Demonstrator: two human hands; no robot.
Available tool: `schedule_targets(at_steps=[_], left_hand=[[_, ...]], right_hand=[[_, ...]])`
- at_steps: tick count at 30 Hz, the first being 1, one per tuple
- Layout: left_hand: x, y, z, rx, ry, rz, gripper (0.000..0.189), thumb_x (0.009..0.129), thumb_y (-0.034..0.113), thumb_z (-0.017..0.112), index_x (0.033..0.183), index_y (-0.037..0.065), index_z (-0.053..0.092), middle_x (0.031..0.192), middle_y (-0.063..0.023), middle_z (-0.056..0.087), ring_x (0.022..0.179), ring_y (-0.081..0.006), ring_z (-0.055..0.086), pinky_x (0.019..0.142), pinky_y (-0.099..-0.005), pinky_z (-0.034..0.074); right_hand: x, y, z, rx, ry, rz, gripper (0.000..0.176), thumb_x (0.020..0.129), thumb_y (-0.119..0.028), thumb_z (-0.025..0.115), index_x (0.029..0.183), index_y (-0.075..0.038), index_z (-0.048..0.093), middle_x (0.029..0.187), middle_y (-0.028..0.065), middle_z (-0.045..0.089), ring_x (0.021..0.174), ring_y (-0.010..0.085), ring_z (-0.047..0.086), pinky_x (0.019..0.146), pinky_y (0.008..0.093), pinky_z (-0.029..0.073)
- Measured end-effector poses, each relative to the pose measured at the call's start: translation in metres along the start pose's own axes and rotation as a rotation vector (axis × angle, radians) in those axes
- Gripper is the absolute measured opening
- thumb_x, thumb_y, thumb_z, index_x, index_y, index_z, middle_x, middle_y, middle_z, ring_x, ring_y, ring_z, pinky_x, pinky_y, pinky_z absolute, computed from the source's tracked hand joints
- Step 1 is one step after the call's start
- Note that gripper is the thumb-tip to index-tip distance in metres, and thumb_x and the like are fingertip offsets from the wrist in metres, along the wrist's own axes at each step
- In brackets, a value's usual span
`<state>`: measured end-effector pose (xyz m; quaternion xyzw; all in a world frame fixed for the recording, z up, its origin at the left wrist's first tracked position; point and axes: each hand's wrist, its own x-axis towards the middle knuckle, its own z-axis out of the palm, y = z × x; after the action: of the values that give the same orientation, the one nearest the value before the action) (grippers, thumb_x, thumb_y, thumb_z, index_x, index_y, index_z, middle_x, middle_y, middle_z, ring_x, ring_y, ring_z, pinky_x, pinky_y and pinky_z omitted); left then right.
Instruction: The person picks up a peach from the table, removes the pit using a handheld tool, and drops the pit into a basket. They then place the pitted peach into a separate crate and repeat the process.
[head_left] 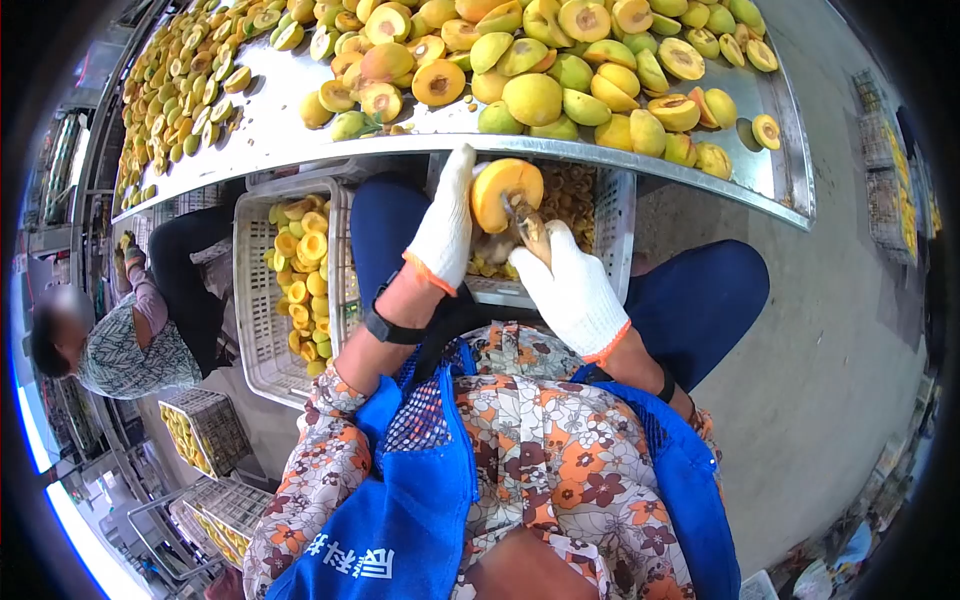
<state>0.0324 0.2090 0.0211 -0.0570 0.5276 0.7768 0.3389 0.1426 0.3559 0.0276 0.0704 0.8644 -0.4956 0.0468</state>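
My left hand (448, 212), in a white knitted glove, holds a halved yellow peach (492, 196) by its left side, cut face toward my right hand. My right hand (572, 290), gloved too, is closed round the wooden handle of a pitting tool (535, 238). The tool's metal end touches the middle of the peach half. Both hands are above a crate (614, 220) of pits and scraps between my knees. Just beyond, a metal table (440, 137) bears heaps of halved peaches (532, 98).
A white crate (256, 345) of peach halves stands left of my left leg. Another person (140, 345) sits at the far left near the table. More crates (205, 432) stand at the lower left, and stacked crates (885, 185) at the far right.
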Motion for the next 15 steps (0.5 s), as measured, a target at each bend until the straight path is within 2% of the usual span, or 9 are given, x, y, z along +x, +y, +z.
schedule_targets(at_steps=[1,3,4,7,9,11,12,14,15], left_hand=[[0.0,-0.007,0.004,0.001,-0.002,-0.004,0.071,0.101,0.064,0.043,0.135,0.003,0.056,0.123,-0.0151,0.066,0.105,-0.0219,0.068,0.092,-0.0383,0.057],[-0.002,-0.016,0.016,0.24,0.01,0.64,0.07,0.103,0.059,0.044,0.147,0.003,0.045,0.141,-0.0189,0.056,0.118,-0.0272,0.063,0.106,-0.0414,0.049],[-0.002,-0.021,0.013,0.32,-0.044,0.718,0.063,0.105,0.046,0.047,0.152,0.005,0.037,0.149,-0.0201,0.047,0.123,-0.0291,0.06,0.108,-0.0408,0.046],[-0.005,-0.026,0.002,0.512,-0.018,0.81,0.049,0.101,0.02,0.054,0.146,0.003,0.045,0.144,-0.0159,0.053,0.128,-0.0235,0.055,0.111,-0.037,0.044],[-0.005,-0.027,0.002,0.405,-0.01,0.789,0.041,0.101,0.019,0.054,0.138,0.002,0.053,0.131,-0.013,0.061,0.115,-0.0192,0.062,0.103,-0.0336,0.049],[-0.005,-0.011,-0.006,0.315,-0.148,0.494,0.03,0.101,0.015,0.054,0.126,0.0,0.061,0.113,-0.0091,0.068,0.1,-0.0148,0.065,0.092,-0.0299,0.052],[-0.01,0.0,0.0,0.302,-0.146,0.413,0.023,0.101,0.013,0.055,0.115,-0.001,0.066,0.103,-0.007,0.069,0.094,-0.013,0.064,0.086,-0.0283,0.052],[-0.01,0.0,0.001,0.339,-0.138,0.444,0.022,0.101,0.013,0.055,0.114,0.0,0.067,0.104,-0.0069,0.069,0.094,-0.0128,0.064,0.086,-0.0283,0.052],[-0.011,-0.001,0.002,0.378,-0.127,0.474,0.022,0.101,0.014,0.056,0.113,0.0,0.067,0.105,-0.0068,0.069,0.094,-0.0127,0.064,0.085,-0.0283,0.052]], right_hand=[[0.0,-0.004,0.0,0.054,0.02,0.025,0.042,0.098,-0.032,0.063,0.117,0.003,0.05,0.081,0.0327,0.066,0.08,0.0509,0.067,0.064,0.0546,0.053],[0.003,-0.005,-0.002,0.108,0.047,0.045,0.04,0.098,-0.032,0.063,0.116,0.003,0.051,0.084,0.0328,0.066,0.082,0.0503,0.068,0.065,0.0535,0.053],[0.003,-0.004,-0.002,0.134,0.025,0.031,0.04,0.098,-0.031,0.063,0.116,0.002,0.051,0.085,0.0329,0.066,0.083,0.0505,0.067,0.065,0.0526,0.053],[0.0,0.004,0.006,0.169,-0.012,-0.032,0.038,0.098,-0.031,0.063,0.116,0.001,0.052,0.084,0.0291,0.066,0.079,0.0469,0.067,0.064,0.0495,0.053],[-0.003,0.004,0.005,0.18,-0.019,-0.079,0.038,0.099,-0.031,0.063,0.117,0.001,0.052,0.082,0.0251,0.066,0.073,0.0432,0.068,0.062,0.0474,0.053],[-0.007,0.0,-0.002,0.69,-0.304,0.178,0.035,0.1,-0.03,0.063,0.119,-0.002,0.054,0.075,0.0097,0.062,0.057,0.0236,0.061,0.053,0.0369,0.049],[-0.009,0.004,-0.004,0.691,-0.305,0.178,0.035,0.1,-0.03,0.063,0.119,-0.002,0.054,0.075,0.0097,0.062,0.057,0.0236,0.061,0.053,0.0369,0.049],[-0.011,0.007,-0.01,1.28,-0.585,0.467,0.026,0.103,-0.027,0.061,0.117,-0.006,0.057,0.073,-0.0024,0.053,0.055,0.0069,0.048,0.046,0.0267,0.04],[-0.012,0.003,-0.009,1.282,-0.587,0.468,0.026,0.103,-0.027,0.061,0.117,-0.006,0.057,0.073,-0.0024,0.053,0.055,0.0069,0.048,0.046,0.0267,0.04]])
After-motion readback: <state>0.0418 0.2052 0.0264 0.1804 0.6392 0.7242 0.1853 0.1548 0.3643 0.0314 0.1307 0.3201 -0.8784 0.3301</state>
